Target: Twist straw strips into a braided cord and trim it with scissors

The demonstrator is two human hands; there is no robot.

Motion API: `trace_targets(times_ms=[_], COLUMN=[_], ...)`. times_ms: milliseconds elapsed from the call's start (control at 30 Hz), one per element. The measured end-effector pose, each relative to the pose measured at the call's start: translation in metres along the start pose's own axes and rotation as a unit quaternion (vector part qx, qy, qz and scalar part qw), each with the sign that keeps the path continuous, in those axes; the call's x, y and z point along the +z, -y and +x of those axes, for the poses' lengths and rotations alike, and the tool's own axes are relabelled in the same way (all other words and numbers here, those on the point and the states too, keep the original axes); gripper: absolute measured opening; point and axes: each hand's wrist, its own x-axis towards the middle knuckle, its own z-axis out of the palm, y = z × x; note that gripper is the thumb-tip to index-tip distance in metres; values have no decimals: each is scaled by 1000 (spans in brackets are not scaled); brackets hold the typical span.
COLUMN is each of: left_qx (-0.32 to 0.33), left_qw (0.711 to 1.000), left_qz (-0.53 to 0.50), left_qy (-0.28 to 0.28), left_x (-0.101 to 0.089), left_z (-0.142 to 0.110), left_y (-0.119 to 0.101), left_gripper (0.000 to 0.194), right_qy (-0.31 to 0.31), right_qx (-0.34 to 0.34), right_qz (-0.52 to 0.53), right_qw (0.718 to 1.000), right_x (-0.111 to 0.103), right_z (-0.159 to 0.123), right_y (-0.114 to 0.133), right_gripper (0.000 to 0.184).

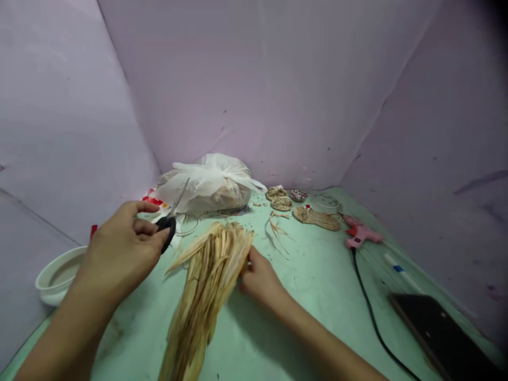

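Raised at the left, my left hand [127,248] is closed around the black handle of a pair of scissors [167,226], whose blade points up and away. A bundle of dried, straw-coloured plant strips [210,275] runs from the middle of the green table toward me. My right hand [260,275] grips the bundle's right edge near its far end, with the fingertips partly hidden behind the strips. A few loose thin fibres [275,230] lie beyond that hand.
A tied white plastic bag [210,182] sits against the back wall. Woven pieces [317,218] lie back right, near a pink glue gun [360,234] with a black cord. A white marker [400,271] and dark phone-like slab [440,328] are right; a white bowl [59,275] is left.
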Motion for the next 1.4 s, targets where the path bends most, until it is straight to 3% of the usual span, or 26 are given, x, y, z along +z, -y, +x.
trace_targets(times_ms=[67, 133, 200, 233, 300, 400, 533, 600, 633, 767, 867, 1133, 1233, 1400], left_qx=[-22, -76, -150, -171, -191, -194, -81, -68, -74, -98, -106, -145, -152, -155], left_qw=[989, 937, 875, 855, 847, 868, 930, 942, 943, 937, 925, 908, 911, 906], left_qz=[-140, -289, -351, -363, -373, -364, -330, -320, -316, -276, -257, -308, -301, -257], left_qy=[42, 179, 298, 328, 326, 275, 139, 74, 72, 190, 258, 245, 236, 299], left_x=[19, 47, 78, 93, 119, 142, 141, 132, 127, 110, 109, 128, 133, 139], left_z=[-21, -48, -75, -86, -99, -92, -57, -44, -41, -51, -65, -67, -72, -84], left_y=[-9, -14, -13, -8, 6, 32, 51, 51, 49, 34, 24, 27, 28, 24], left_gripper=[54, 60, 64, 63, 57, 54, 43, 41, 40, 37, 35, 45, 43, 40], right_qy=[-20, -31, -37, -38, -42, -47, -25, 13, 35, 99, 136, 216, 226, 213], right_qx=[60, 106, 129, 136, 148, 148, 151, 178, 193, 221, 223, 245, 234, 209], right_qz=[61, 108, 126, 129, 133, 129, 143, 197, 230, 310, 337, 330, 309, 304], right_qw=[996, 988, 983, 982, 979, 979, 978, 964, 953, 919, 905, 886, 894, 905], right_x=[-18, -33, -43, -47, -54, -62, -70, -73, -75, -88, -97, -95, -92, -84], right_z=[-2, -4, -5, -5, -3, -2, -15, -28, -34, -56, -65, -77, -79, -78], right_y=[-6, -11, -14, -15, -16, -15, -11, -9, -8, -12, -15, -9, -7, -9], right_gripper=[33, 31, 31, 31, 32, 31, 26, 23, 22, 23, 24, 27, 23, 34])
